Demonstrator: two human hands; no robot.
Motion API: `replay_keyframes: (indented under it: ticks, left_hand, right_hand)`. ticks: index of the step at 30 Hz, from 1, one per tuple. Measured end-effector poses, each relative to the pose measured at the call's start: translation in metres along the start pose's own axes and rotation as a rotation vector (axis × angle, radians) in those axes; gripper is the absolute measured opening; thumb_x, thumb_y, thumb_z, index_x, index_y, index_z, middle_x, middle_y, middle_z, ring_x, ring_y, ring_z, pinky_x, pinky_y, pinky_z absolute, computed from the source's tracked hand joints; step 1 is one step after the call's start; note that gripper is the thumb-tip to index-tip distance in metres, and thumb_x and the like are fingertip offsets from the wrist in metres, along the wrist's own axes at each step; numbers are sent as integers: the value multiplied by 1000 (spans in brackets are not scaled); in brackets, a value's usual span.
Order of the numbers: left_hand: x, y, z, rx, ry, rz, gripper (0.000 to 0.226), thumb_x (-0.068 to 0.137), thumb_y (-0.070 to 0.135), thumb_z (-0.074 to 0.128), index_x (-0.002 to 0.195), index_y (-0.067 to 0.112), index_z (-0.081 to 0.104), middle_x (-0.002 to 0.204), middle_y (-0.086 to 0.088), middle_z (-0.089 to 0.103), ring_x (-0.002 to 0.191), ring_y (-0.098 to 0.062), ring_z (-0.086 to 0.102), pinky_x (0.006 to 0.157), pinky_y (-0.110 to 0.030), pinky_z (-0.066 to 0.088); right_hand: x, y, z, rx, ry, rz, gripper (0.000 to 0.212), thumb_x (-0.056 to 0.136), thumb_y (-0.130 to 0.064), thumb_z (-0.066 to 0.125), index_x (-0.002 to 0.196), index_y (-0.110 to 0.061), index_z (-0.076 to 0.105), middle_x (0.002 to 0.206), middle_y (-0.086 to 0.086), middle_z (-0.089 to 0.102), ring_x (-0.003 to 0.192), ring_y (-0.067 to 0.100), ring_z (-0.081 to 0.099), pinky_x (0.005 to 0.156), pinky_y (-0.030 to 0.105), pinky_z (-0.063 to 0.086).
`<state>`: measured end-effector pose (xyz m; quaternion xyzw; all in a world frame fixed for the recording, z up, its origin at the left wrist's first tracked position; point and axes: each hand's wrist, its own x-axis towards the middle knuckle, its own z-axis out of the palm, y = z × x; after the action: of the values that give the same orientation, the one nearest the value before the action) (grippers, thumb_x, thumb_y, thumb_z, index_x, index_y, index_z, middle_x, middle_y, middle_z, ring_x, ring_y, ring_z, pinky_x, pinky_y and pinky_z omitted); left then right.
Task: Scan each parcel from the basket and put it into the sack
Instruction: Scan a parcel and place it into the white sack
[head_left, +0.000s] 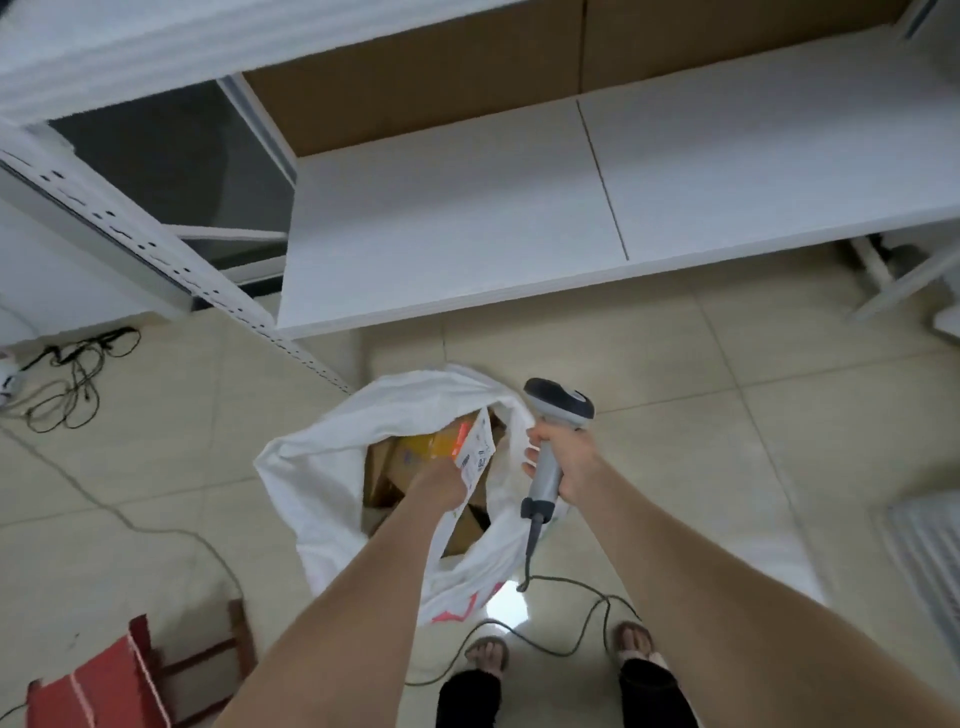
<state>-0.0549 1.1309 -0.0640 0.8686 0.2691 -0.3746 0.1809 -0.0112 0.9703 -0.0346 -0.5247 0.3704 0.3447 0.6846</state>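
A white sack (322, 467) stands open on the tiled floor in front of me, with brown cardboard parcels (382, 470) inside. My left hand (439, 486) reaches into the sack's mouth and holds a yellow-orange parcel (441, 444) with a white shipping label. My right hand (563, 457) grips the grey handle of a barcode scanner (558, 410) just beside the sack's right rim; its fingers also touch that rim. The scanner's cable (566, 603) trails down to the floor by my feet.
A white table (467, 218) stands beyond the sack. A white slotted shelf post (156, 249) runs at the left, with tangled black cables (72, 384) on the floor. A red basket (104, 686) sits at the bottom left. A white slatted object (930, 561) lies at the right.
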Motion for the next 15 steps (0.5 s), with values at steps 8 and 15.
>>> replay_keyframes:
  ticks: [8, 15]
  left_hand:
    - [83, -15, 34, 65, -184, 66, 51, 101, 14, 37, 150, 15, 24, 156, -7, 22, 139, -24, 30, 107, -27, 30]
    - [84, -8, 43, 85, -264, 122, 47, 97, 12, 43, 144, 9, 36, 145, -11, 38, 131, -27, 40, 104, -31, 37]
  right_hand:
    - [83, 46, 8, 93, 113, 6, 18, 87, -2, 65, 100, -10, 56, 96, 10, 59, 96, 25, 60, 75, 37, 56]
    - [82, 68, -15, 161, 166, 2, 21, 88, -3, 63, 108, -4, 57, 97, 12, 60, 92, 26, 59, 80, 40, 54]
